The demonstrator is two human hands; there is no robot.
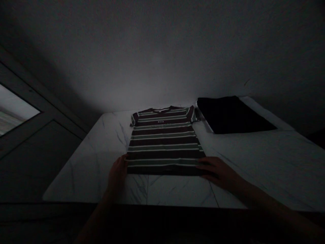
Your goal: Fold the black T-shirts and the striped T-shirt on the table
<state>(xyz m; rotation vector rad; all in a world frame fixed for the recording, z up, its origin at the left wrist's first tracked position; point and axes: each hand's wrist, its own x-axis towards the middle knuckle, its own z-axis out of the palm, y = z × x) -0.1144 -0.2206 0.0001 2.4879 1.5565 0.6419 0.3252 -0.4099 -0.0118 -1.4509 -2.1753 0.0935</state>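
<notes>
A striped short-sleeved shirt lies flat on the white marbled table, its neckline toward the wall and its hem toward me. At the lower left corner of the shirt, my left hand touches the side edge; its fingers are partly hidden and dark. My right hand rests at the lower right corner, with its fingers spread apart over the edge of the fabric. The shirt's body looks smooth, and a small printed label and lettering show on the chest.
A black folded cloth lies on something white at the back right of the table. Behind the table stands a plain grey wall. On the left is a framed door or window. The room is dim.
</notes>
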